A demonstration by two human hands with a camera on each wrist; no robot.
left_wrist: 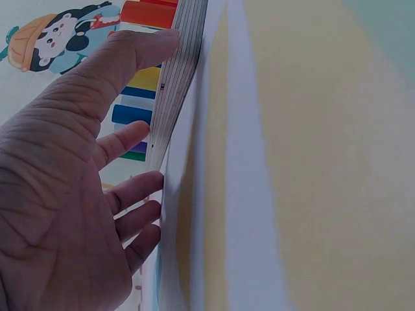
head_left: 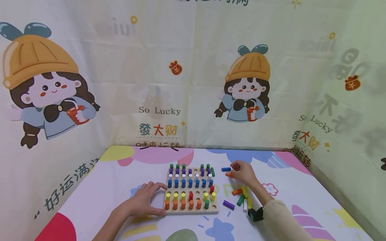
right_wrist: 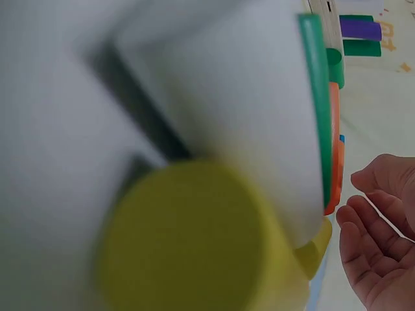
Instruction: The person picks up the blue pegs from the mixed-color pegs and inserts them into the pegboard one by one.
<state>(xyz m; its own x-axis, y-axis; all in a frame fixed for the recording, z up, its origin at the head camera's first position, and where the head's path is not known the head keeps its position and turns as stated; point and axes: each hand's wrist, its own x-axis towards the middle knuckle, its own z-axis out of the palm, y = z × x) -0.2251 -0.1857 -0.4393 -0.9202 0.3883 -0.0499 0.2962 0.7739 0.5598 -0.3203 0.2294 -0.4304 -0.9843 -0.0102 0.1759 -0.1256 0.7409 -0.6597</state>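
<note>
A wooden pegboard holds rows of coloured pegs: green, purple, white, blue, yellow and orange. A red peg stands among the yellow ones, and a green peg stands in the orange row. My left hand is spread at the board's left side; its thumb and index finger touch the edge. My right hand hovers, fingers loosely bent, by a loose blue peg and an orange peg. Nothing shows between its fingers in the right wrist view.
Right of the board lie loose pegs: orange, green, white, purple and two yellow. A green peg leans at the board's back right. A black device sits at my right wrist. Printed cloth walls the table.
</note>
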